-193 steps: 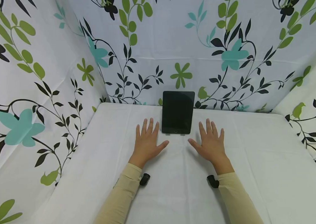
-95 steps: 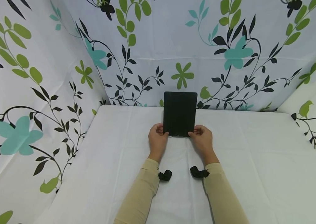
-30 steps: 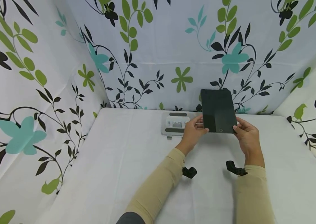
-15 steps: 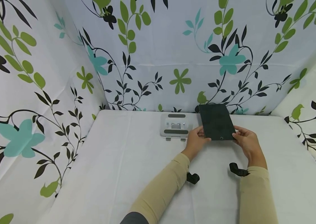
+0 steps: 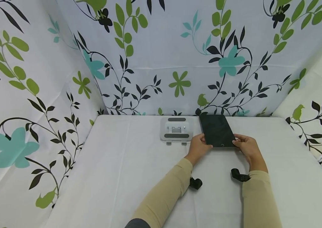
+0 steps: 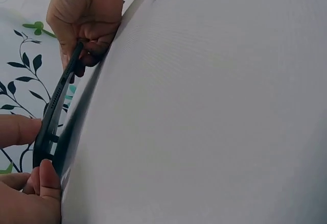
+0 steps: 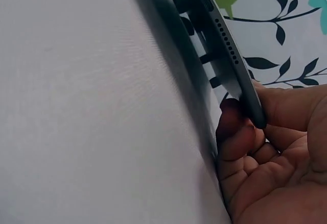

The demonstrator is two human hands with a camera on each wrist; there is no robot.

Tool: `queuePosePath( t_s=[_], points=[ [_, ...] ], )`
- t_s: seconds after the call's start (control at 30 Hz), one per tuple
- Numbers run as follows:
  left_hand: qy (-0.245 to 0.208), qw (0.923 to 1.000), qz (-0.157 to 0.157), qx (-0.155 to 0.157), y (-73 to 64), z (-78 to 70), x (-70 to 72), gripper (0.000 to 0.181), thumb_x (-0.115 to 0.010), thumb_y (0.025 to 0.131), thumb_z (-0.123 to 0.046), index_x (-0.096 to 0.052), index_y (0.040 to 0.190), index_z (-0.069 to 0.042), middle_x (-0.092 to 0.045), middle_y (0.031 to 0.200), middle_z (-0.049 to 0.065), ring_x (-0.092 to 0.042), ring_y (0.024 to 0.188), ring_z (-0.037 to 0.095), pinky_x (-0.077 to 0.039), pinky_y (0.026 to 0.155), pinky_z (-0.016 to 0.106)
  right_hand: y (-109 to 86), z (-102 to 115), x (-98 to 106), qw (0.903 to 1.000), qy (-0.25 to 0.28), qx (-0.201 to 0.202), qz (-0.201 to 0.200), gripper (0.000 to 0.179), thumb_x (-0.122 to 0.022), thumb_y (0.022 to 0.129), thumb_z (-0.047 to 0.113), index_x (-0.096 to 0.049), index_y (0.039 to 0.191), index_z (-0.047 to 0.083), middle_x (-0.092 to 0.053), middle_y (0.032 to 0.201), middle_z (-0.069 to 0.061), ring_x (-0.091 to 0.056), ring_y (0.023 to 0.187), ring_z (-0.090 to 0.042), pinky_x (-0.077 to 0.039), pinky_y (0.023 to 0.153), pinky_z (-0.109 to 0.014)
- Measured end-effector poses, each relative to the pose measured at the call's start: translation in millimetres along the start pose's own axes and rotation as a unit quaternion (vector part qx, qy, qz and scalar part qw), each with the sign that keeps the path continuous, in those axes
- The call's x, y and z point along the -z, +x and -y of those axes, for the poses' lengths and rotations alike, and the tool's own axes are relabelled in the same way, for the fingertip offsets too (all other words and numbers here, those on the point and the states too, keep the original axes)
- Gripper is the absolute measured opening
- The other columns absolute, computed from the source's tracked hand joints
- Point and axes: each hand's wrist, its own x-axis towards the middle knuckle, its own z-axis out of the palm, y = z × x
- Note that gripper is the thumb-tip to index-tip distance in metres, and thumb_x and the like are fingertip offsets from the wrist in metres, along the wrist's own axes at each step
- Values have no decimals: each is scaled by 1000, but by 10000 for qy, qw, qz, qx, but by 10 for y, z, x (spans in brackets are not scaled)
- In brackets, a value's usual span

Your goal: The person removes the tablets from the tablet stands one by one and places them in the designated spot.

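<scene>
Tablet (image 5: 217,129), held face up at its near corners close to the far edge of the white table (image 5: 121,177), turned slightly askew. Its underside is hidden from above. Left hand (image 5: 199,146) and right hand (image 5: 247,148) each pinch a corner, thumb on the front, fingers curled beneath; most fingertips are concealed under the tablet. The right wrist view shows a row of small holes (image 7: 225,39) along the near edge and dark stubs (image 7: 214,82) in the gap below; what these belong to cannot be told. Just left of the tablet, the pale holder (image 5: 176,132) lies flat, with dark strips, two small tabs (image 5: 168,143) and a metallic centre too small to make out. Black wrist devices (image 5: 196,183) sit at both tan sleeves (image 5: 163,193), which the lower border cuts off. Behind, the leaf-patterned cloth (image 5: 155,47) runs out of frame.
</scene>
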Motion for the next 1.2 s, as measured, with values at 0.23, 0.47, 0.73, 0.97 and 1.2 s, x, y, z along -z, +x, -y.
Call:
queuePosePath(
  t_s=[0.23, 0.47, 0.73, 0.97, 1.2],
  points=[
    [447, 9990, 59, -27, 21, -6, -21, 58, -88, 79, -10, -65, 130, 3, -60, 98, 3, -51, 86, 8, -49, 79, 25, 18, -35, 2, 9999, -68, -78, -86, 57, -65, 100, 19, -46, 152, 2, -64, 93, 14, -59, 81, 2, -53, 73, -17],
    [886, 9960, 55, 99, 2, -42, -112, 66, -91, 76, -17, -64, 133, 2, -66, 120, 12, -63, 110, 20, -55, 94, 29, -25, -84, 6, 9984, -270, -274, -405, 56, -67, 99, 20, -51, 150, 5, -62, 112, 3, -56, 84, 2, -50, 71, -17],
    [1068, 9930, -424, -282, -32, -34, -133, 81, -88, 75, -5, -50, 147, 1, -58, 125, 17, -66, 106, 23, -57, 92, 29, -12, -39, -73, 9949, -512, -279, -822, 49, -71, 95, 22, -62, 140, 4, -60, 141, -19, -56, 122, -22, -46, 78, -14],
    [1167, 9908, -467, -500, -32, -18, -131, 83, -89, 73, -5, -51, 147, 3, -59, 124, 19, -68, 102, 23, -57, 89, 28, -40, -2, -84, 9913, -747, -190, -1066, 44, -74, 93, 23, -68, 134, 6, -67, 133, -15, -63, 102, -10, -53, 81, -19],
    [1223, 9900, -554, -437, -34, 11, -134, 83, -90, 71, -3, -52, 145, 5, -60, 121, 20, -67, 101, 23, -57, 89, 29, -82, -31, -135, 9798, -1601, 125, -1191, 43, -71, 96, 28, -68, 134, 7, -69, 132, -17, -55, 135, -38, -42, 114, -52]
  ],
)
